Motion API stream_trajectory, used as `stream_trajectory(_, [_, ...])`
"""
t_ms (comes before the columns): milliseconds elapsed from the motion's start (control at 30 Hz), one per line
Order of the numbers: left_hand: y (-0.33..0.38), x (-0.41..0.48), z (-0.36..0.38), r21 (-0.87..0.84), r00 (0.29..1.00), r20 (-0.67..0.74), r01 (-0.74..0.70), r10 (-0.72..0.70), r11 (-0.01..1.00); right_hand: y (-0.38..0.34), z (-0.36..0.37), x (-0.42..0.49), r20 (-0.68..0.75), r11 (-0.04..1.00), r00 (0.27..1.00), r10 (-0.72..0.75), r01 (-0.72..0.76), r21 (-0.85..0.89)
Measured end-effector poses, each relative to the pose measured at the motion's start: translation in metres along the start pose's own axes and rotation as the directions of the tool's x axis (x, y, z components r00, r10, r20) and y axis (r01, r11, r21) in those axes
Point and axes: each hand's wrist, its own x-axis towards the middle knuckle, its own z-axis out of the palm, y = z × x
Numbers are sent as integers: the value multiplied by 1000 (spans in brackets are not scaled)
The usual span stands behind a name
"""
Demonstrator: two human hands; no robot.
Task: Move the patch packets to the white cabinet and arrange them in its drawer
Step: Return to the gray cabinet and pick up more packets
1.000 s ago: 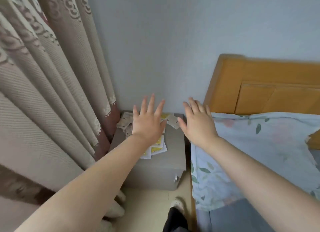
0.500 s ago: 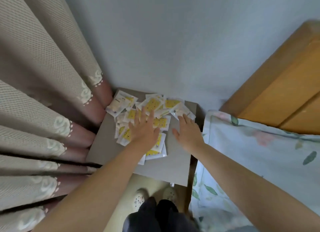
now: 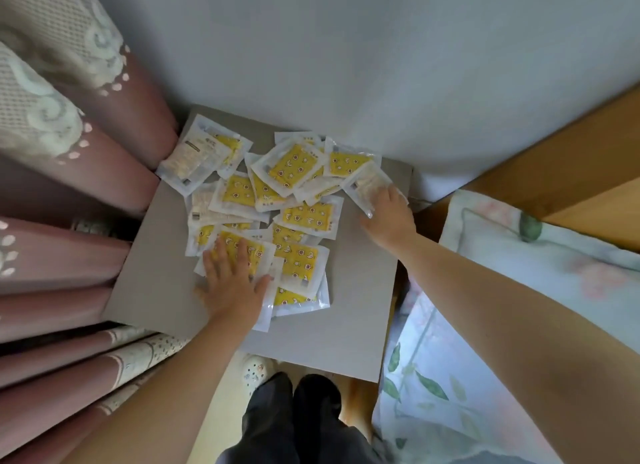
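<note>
Grey worktop [image 3: 311, 342], lower middle: left hand [image 3: 232, 283] lies flat, grip wide, on the nearest packets [image 3: 298, 261]. Further up right, right hand [image 3: 389, 217] covers the pile's edge packet [image 3: 367, 183], can't tell if pinching. Pile stretches toward upper left.

From hovering 1 s ago, the left hand [image 3: 232, 276] has come down flat on the near packet [image 3: 265, 257]; the right hand [image 3: 389, 217] has slid right onto the far-right packet [image 3: 367, 183].

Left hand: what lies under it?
Under the left hand lies a yellow packet, overlapping other packets on the grey top. The part below the palm is hidden.
</note>
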Motion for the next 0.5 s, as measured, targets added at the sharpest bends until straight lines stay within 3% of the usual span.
stream_trajectory(233, [-1,0,7,76,999,-27,34,-32,997,-12,8,21,-61,985,998,13,-24,-172])
stream_trajectory(367, [-1,-1,5,-26,999,-17,28,-28,999,-14,9,22,-148,974,989,-7,-26,-224])
stream_trajectory(500, [-7,-5,-4,-191,994,-99,21,-41,981,-12,8,10,-155,999,988,-6,1,-34])
